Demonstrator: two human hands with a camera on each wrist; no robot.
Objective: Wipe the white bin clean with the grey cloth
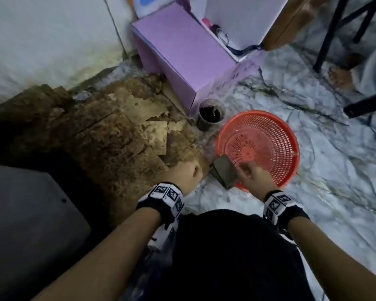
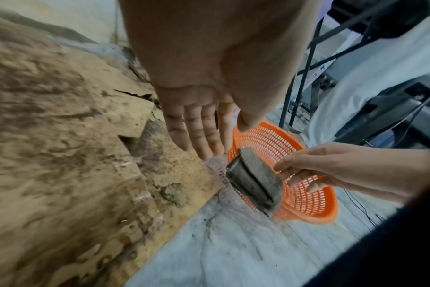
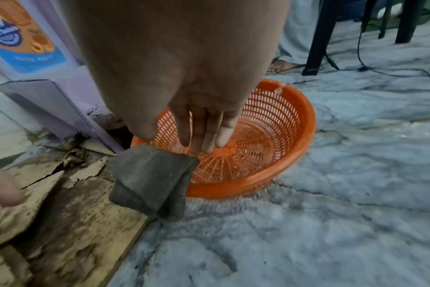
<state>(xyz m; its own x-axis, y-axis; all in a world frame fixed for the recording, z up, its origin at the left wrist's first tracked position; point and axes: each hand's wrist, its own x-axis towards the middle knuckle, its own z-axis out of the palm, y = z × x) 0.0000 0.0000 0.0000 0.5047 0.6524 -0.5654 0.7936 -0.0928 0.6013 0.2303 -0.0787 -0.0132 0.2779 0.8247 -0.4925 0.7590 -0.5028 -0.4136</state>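
A basket (image 1: 267, 135) stands on the floor (image 1: 313, 181), with a cup (image 1: 211, 115) just behind it to the left and a box (image 1: 180, 51) behind the cup. Left of the basket lies a board (image 1: 117, 131) along the wall (image 1: 41, 35). A cloth (image 1: 224, 171) hangs at the basket's near-left rim — pinched by the right hand (image 1: 255, 175). The left hand (image 1: 182, 174) is just left of the cloth, over the board's edge. Chair legs (image 1: 334, 29) stand behind, to the right.

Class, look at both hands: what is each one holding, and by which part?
The right hand pinches the folded grey cloth by one end, over the orange basket's rim. The left hand holds nothing.
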